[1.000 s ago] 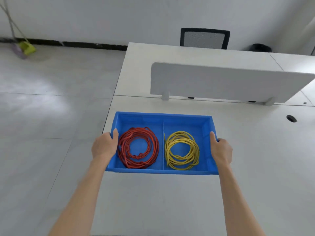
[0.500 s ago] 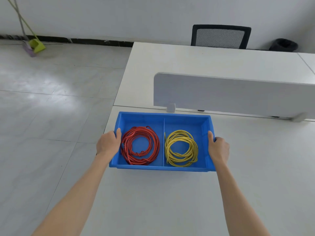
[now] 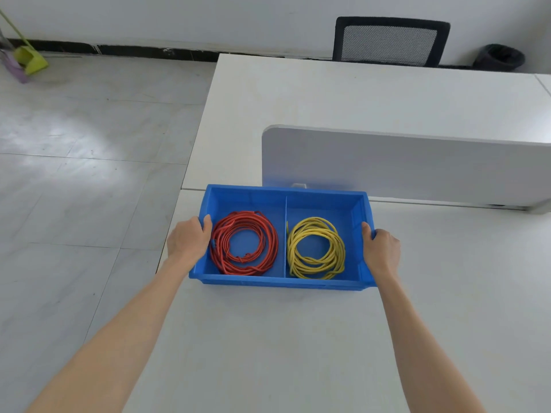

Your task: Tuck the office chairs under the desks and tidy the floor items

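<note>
A blue two-compartment bin (image 3: 280, 284) sits on the near white desk (image 3: 283, 347), close to its left edge and against the divider panel. A coiled red cable (image 3: 243, 242) lies in the left compartment and a coiled yellow cable (image 3: 316, 248) in the right one. My left hand (image 3: 187, 239) grips the bin's left rim, thumb hooked inside. On the opposite rim my right hand (image 3: 381, 251) holds on the same way. A black mesh office chair (image 3: 389, 41) stands behind the far desk, only its backrest showing.
A white divider panel (image 3: 402, 165) separates the near desk from the far desk (image 3: 343, 93). A black waste bin (image 3: 501, 57) stands by the wall at the right. A green dustpan and broom (image 3: 25, 59) lean at the far left. Grey tiled floor (image 3: 83, 174) spreads left of the desks.
The bin has slid away from me across the desk, until its far side meets the divider panel. Both hands kept their hold on its rims.
</note>
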A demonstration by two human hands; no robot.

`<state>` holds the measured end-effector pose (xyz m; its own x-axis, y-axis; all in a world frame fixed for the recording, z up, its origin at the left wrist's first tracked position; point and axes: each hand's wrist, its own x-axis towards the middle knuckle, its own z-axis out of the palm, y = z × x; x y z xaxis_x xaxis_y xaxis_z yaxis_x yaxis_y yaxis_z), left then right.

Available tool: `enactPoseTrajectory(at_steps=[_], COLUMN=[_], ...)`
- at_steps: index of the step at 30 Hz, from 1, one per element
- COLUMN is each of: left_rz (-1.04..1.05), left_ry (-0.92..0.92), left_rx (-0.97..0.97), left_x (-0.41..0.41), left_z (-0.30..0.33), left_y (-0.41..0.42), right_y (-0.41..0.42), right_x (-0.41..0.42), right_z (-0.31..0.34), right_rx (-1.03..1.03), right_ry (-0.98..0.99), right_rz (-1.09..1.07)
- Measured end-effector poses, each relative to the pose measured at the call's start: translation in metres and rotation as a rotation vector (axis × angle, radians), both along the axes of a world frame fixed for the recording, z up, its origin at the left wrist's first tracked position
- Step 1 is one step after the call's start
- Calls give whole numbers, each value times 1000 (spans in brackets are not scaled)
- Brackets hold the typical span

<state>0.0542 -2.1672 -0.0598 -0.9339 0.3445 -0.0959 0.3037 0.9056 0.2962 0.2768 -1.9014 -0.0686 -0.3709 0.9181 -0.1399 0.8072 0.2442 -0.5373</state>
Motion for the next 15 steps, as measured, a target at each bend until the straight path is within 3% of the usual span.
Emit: enactPoseTrajectory(at_steps=[15], left_rz=[43], left_ry=[21], left_rx=[72], left_x=[-3], left_z=[-10], left_y=[2], right_y=[-1], right_x=[-1], right_z=[-4], right_rx=[-21], right_ry=[35], right_rz=[-42])
